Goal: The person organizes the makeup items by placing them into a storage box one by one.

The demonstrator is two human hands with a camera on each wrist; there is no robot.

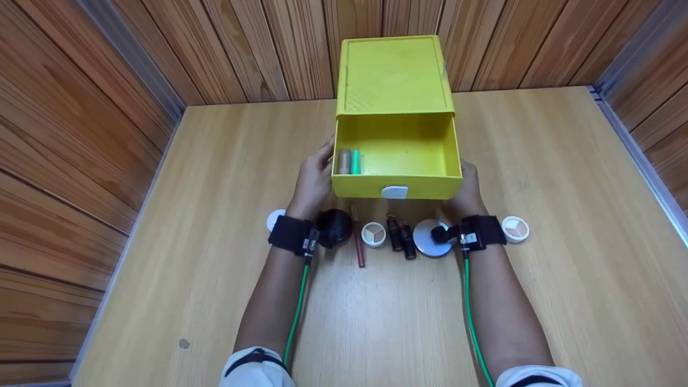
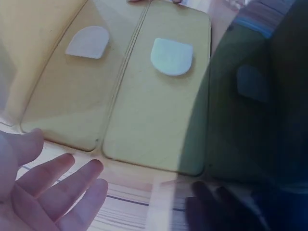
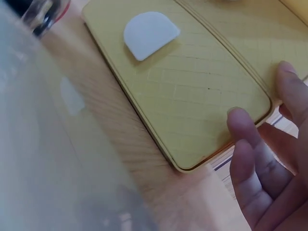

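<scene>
A yellow drawer box point(image 1: 395, 75) stands on the table with its top drawer point(image 1: 371, 187) pulled out. A brownish cylinder point(image 1: 344, 161) and a green cylinder point(image 1: 356, 161) stand in that drawer's left front corner. My left hand point(image 1: 313, 183) touches the box's left side, its fingers partly hidden behind it. On the right side, my right hand point(image 1: 468, 188) is mostly hidden by the box. Both wrist views show drawer fronts with white knobs point(image 2: 172, 57), and loosely extended fingers point(image 3: 269, 163) beside their edges.
In front of the box lie a red pencil point(image 1: 360, 244), a round three-shade palette point(image 1: 373, 234), two dark tubes point(image 1: 394, 232) and a silver round compact point(image 1: 427, 248). Another palette point(image 1: 516, 229) lies by the right wrist, and a white round item point(image 1: 274, 219) by the left. Wooden walls point(image 1: 231, 48) enclose the table.
</scene>
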